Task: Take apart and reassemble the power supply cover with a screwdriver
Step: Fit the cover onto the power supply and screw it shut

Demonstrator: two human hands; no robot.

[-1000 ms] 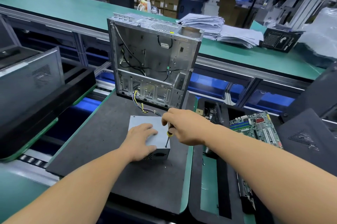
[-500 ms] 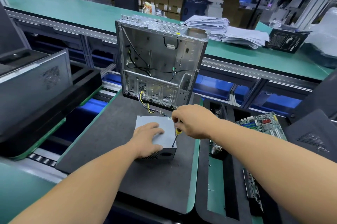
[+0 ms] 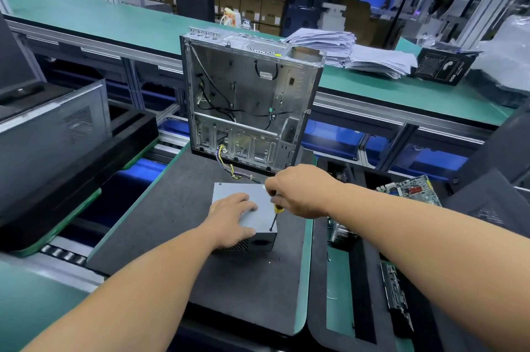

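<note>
Item, nearest: left hand (image 3: pixel 232 219), fingers straight, palm pressing flat on the top cover of the grey sheet-metal power supply box (image 3: pixel 259 209), which sits on the dark foam work mat (image 3: pixel 160 225).

Item: right hand (image 3: pixel 301 191), fingers curled round the yellow-and-black-handled screwdriver (image 3: pixel 274 215); shaft tilted slightly, tip touching the cover at its near right corner, presumably in a screw head too small to make out.

Handling note: the step appears to be driving this corner screw. Keep the shaft in line with the screw, push down while turning, and let the left palm stop the box sliding.

Item, beyond: multicoloured wire bundle (image 3: pixel 229 168) running to the open silver computer chassis (image 3: pixel 249 99), standing upright.
</note>
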